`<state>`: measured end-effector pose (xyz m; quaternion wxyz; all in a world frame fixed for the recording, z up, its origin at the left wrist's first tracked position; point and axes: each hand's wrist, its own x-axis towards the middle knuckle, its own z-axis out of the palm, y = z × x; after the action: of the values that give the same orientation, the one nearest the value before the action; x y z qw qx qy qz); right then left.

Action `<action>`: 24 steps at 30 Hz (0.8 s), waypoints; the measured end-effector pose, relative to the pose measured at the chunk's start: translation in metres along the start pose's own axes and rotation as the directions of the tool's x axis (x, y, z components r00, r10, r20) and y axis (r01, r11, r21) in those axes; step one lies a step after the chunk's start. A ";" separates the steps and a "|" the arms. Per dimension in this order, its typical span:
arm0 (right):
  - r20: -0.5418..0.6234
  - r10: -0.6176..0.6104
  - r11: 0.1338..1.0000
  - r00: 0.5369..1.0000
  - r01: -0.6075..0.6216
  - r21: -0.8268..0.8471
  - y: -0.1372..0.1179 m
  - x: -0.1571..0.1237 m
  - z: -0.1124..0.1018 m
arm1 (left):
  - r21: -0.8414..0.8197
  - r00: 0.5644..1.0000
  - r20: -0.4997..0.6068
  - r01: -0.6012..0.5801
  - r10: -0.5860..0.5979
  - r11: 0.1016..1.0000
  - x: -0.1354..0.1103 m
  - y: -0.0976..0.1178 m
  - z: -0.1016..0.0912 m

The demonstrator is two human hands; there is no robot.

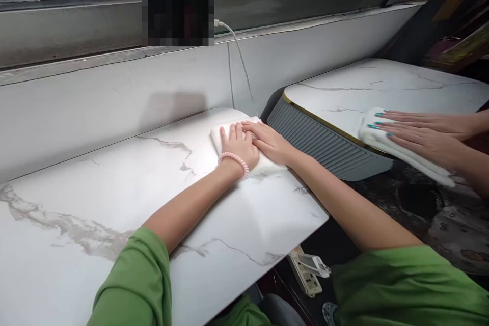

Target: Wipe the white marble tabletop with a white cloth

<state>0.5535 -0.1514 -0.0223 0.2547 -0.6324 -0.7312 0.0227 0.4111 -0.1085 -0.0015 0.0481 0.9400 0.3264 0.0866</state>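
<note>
A folded white cloth [218, 138] lies near the far right corner of the white marble table [114, 198]. My left hand [239, 145], with a pink coil band on its wrist, presses flat on the cloth with fingers stretched out. My right hand [269, 140] lies flat beside it on the same cloth, fingers together and extended. Both green sleeves show at the bottom of the head view.
At the right, another person's two hands [416, 132] with teal nails press a white cloth [412, 160] on a second marble table [382, 86]. A white cable [242, 63] hangs down the wall. A power strip [305, 272] lies on the floor between the tables.
</note>
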 end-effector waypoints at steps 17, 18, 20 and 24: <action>-0.098 0.145 0.976 0.985 -0.158 -0.151 -0.070 -0.152 -0.022 | -0.062 0.954 0.004 -0.298 0.298 0.953 -0.106 0.071 -0.002; -0.096 0.145 0.975 0.985 -0.158 -0.153 -0.069 -0.149 -0.022 | -0.063 0.956 0.006 -0.293 0.294 0.954 -0.106 0.070 -0.002; -0.088 0.140 0.977 0.986 -0.152 -0.151 -0.067 -0.145 -0.021 | -0.065 0.958 0.007 -0.285 0.286 0.956 -0.104 0.069 -0.002; -0.058 0.107 0.985 0.993 -0.113 -0.132 -0.058 -0.134 -0.022 | -0.071 0.968 0.005 -0.251 0.252 0.966 -0.098 0.067 0.000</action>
<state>0.5190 -0.2948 -0.0284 0.2282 -0.6879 -0.6884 -0.0289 0.3765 -0.2219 -0.0045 0.0716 0.9721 0.2012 0.0969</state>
